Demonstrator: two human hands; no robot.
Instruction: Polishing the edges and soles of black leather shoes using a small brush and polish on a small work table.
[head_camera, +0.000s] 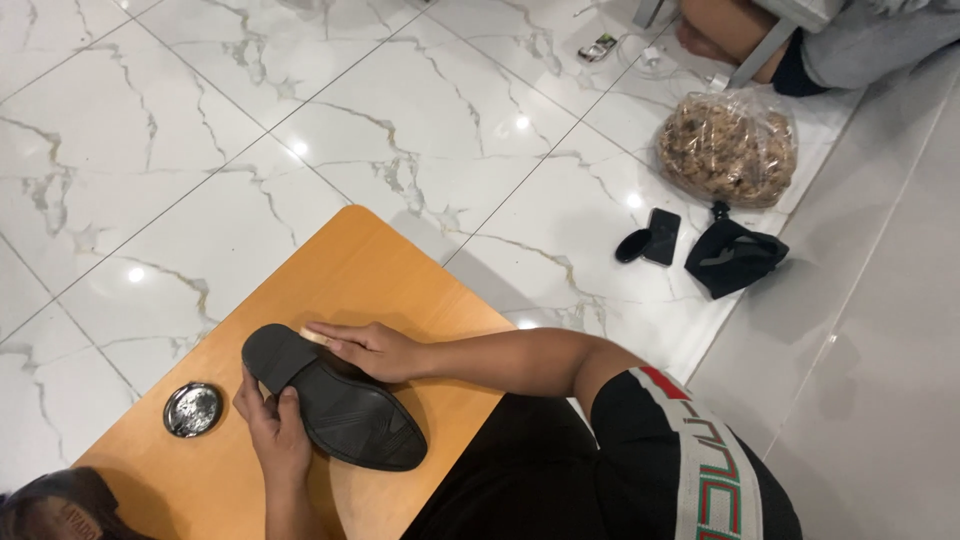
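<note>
A black shoe (340, 405) lies sole up on a small orange-brown wooden table (350, 265). My left hand (272, 425) grips it near the heel from the near side. My right hand (372, 350) rests on the shoe's far side and presses a small pale object, seemingly a brush or sponge (317, 337), against the heel edge. An open round metal tin (192, 409) with a dark shiny inside sits on the table to the left of the shoe.
A dark brown object (55, 505) lies at the table's near left corner. On the white marble floor lie a clear bag of brown pieces (728, 148), a black phone (660, 236) and a black pouch (733, 258). Another person's leg (735, 30) shows at top right.
</note>
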